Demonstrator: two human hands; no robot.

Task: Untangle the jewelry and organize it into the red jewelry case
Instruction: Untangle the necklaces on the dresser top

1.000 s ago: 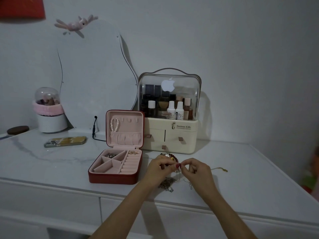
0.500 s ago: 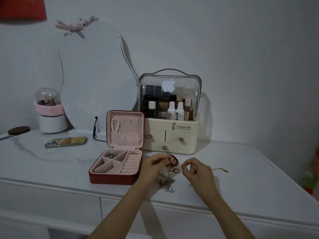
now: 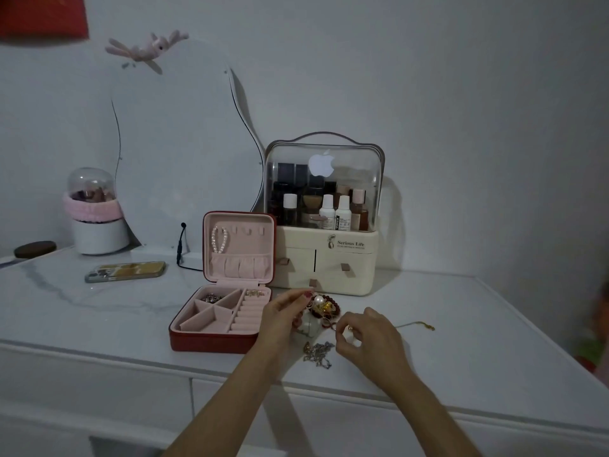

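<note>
The jewelry pile (image 3: pixel 321 308), a tangle of red beads, a pearl and gold pieces, lies on the white dresser top (image 3: pixel 461 324) just to the right of the red jewelry case (image 3: pixel 214 341). That case stands open, its pink lid upright with a pearl bracelet (image 3: pixel 219 239) hanging inside; small pieces sit in its back compartments. The left hand (image 3: pixel 283 321), between the case and the pile, has curled fingers at the pile's left edge; whether they pinch anything cannot be told. The right hand (image 3: pixel 365 338), right of the pile, pinches something small between thumb and forefinger. A silver chain (image 3: pixel 318 354) lies in front of the pile, and a gold chain (image 3: pixel 418 324) further right of the case. Behind the case stands a cream cosmetics organizer (image 3: pixel 326 258); left of it lies a phone (image 3: pixel 125 271).
</note>
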